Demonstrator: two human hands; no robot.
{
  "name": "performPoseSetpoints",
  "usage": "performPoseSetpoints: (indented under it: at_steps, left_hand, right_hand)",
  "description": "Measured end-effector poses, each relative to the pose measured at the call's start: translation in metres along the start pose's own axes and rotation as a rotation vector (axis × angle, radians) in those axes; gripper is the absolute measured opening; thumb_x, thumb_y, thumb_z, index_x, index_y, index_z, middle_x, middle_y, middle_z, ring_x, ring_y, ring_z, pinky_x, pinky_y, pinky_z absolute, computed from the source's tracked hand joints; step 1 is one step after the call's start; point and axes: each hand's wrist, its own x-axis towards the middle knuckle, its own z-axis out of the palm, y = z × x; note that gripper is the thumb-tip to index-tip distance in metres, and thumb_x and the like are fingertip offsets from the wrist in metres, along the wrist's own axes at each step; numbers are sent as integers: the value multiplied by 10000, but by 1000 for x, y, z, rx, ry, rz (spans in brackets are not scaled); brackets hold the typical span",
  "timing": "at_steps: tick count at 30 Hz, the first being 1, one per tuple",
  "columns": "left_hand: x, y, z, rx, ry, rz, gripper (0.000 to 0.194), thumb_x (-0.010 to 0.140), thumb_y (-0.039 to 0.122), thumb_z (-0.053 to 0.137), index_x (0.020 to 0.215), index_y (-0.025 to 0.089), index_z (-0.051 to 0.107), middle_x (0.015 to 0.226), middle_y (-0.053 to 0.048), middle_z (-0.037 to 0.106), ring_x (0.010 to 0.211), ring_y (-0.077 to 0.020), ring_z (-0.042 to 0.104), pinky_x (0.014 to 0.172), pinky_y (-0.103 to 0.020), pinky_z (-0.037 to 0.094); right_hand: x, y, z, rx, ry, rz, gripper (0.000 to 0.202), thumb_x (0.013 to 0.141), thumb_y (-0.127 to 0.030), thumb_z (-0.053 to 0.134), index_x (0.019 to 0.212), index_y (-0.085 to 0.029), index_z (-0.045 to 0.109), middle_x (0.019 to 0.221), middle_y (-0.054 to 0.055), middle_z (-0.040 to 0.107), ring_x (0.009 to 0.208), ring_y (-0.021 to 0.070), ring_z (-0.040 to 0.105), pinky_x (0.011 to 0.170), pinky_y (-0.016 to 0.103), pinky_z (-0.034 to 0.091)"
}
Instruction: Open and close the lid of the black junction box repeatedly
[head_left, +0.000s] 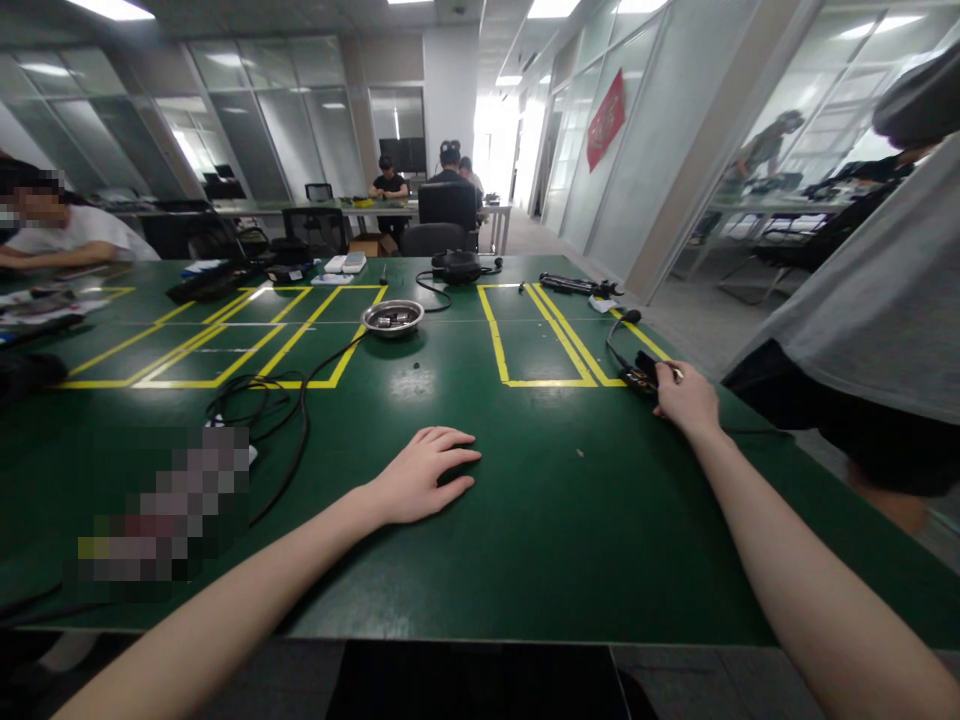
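Note:
My left hand (424, 475) rests on the green table top (517, 560), fingers stretched out and apart, with nothing in it. Farther right, my right hand (686, 395) has its fingers closed on a small black device (639, 375) at the table's right side. Its exact kind I cannot make out. A thin dark cord with a round black end (632, 316) curves up beside the device. Part of the device is hidden behind my fingers.
A metal bowl (392, 318) with small metal pieces stands beyond my left hand. Yellow tape (547, 383) marks the table. Black cables (304, 430) lie left, near a blurred-out object (165, 510). A black folded stand (577, 285) lies far right. A person in grey (862, 290) stands close by.

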Motion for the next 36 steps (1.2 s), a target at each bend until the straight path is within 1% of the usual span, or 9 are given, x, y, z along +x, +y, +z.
performPoseSetpoints:
  at_steps: [4, 6, 8, 11, 14, 21, 25, 30, 36]
  left_hand:
    - [0, 0, 0, 5, -3, -3, 304, 1005, 310, 622, 1293, 252, 701, 1406, -94, 657, 1326, -276, 573, 1149, -501, 439]
    - [0, -1, 0, 6, -11, -7, 306, 1004, 312, 626, 1295, 252, 700, 1410, -95, 655, 1330, -276, 569, 1151, -500, 437]
    - [0, 0, 0, 7, -16, -8, 308, 1001, 313, 634, 1295, 250, 700, 1412, -96, 653, 1331, -276, 570, 1152, -499, 435]
    - [0, 0, -1, 12, -21, -7, 311, 1001, 306, 636, 1298, 235, 695, 1412, -101, 653, 1332, -274, 570, 1151, -496, 437]
    - [0, 1, -2, 9, -18, -5, 308, 1005, 305, 629, 1299, 237, 694, 1414, -100, 653, 1333, -274, 569, 1148, -497, 439]
    - [0, 1, -2, 2, -27, -11, 316, 1003, 307, 627, 1305, 240, 694, 1424, -102, 648, 1343, -279, 566, 1154, -502, 433]
    - [0, 1, -2, -5, -22, -3, 318, 1009, 321, 613, 1310, 261, 696, 1419, -95, 651, 1337, -280, 569, 1155, -507, 432]
    - [0, 1, -2, -4, -21, -3, 321, 1008, 323, 615, 1310, 254, 695, 1419, -99, 650, 1335, -280, 568, 1156, -509, 431]
    - [0, 0, -2, 0, -27, -7, 326, 1009, 321, 610, 1318, 260, 694, 1424, -101, 648, 1339, -284, 567, 1159, -514, 427]
  right_hand:
    - [-6, -5, -1, 166, -37, 164, 664, 1015, -462, 373, 1541, -59, 329, 1032, 217, 763, 594, 272, 741, 619, 385, 596]
    - [-11, -11, -3, 205, -29, 191, 724, 968, -489, 497, 1552, -108, 306, 1218, 246, 715, 625, 271, 753, 639, 384, 602]
    - [-14, -16, -6, 196, -6, 195, 785, 871, -500, 656, 1518, -163, 365, 1286, 226, 688, 703, 299, 765, 737, 422, 611]
    - [-17, -20, -10, 143, 52, 153, 786, 744, -437, 782, 1419, -184, 471, 1298, 201, 677, 1006, 377, 739, 927, 478, 572]
    - [-16, -20, -11, 116, 104, 65, 677, 704, -342, 764, 1322, -188, 534, 1307, 187, 665, 1206, 393, 643, 1021, 492, 519]
    - [-13, -20, -12, 87, 137, -14, 399, 790, -392, 641, 1132, -189, 620, 1216, 184, 680, 1186, 379, 625, 1039, 499, 494]
    - [-13, -22, -12, 67, 68, -17, 292, 734, -324, 665, 1003, -212, 647, 1083, 141, 730, 1081, 365, 674, 947, 493, 538]
    - [-15, -25, -15, 7, 28, 0, 356, 688, -310, 723, 1030, -223, 680, 1112, 111, 756, 1056, 362, 693, 887, 477, 553]
    - [-17, -25, -17, 65, 18, -21, 547, 719, -356, 743, 1239, -206, 657, 1138, 107, 772, 1146, 362, 681, 976, 482, 527]
